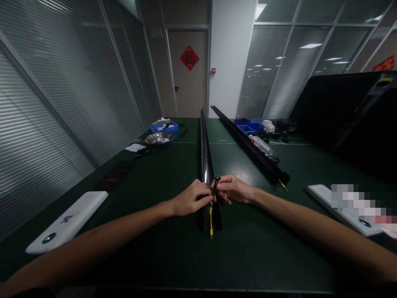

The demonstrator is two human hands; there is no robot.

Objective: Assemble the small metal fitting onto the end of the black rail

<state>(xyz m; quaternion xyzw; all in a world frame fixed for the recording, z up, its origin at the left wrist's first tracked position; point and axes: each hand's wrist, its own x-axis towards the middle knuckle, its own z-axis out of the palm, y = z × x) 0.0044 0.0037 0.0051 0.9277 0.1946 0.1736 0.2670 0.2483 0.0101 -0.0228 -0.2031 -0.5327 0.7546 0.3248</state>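
A long black metal channel (pixel 204 157) lies lengthwise on the green table, its near end in front of me. Over that end, a short dark metal wrench (pixel 215 186) stands tilted, with its rounded end up. The fingers of my left hand (pixel 192 198) are closed around its lower part, just above a bolt where a yellow wire (pixel 211 223) with a ring terminal is attached. My right hand (pixel 234 188) is closed at the wrench's upper part from the right, its fingertips partly hidden behind the tool. The yellow wire hangs toward me.
A second black channel (pixel 251 147) with a yellow-green wire lies at the right, beside a plastic bottle (pixel 261 145) and blue trays (pixel 246 129). At the left are a metal bowl (pixel 159 138), a blue basket (pixel 164 126) and a white case (pixel 68 221). A dark monitor (pixel 341 111) stands right.
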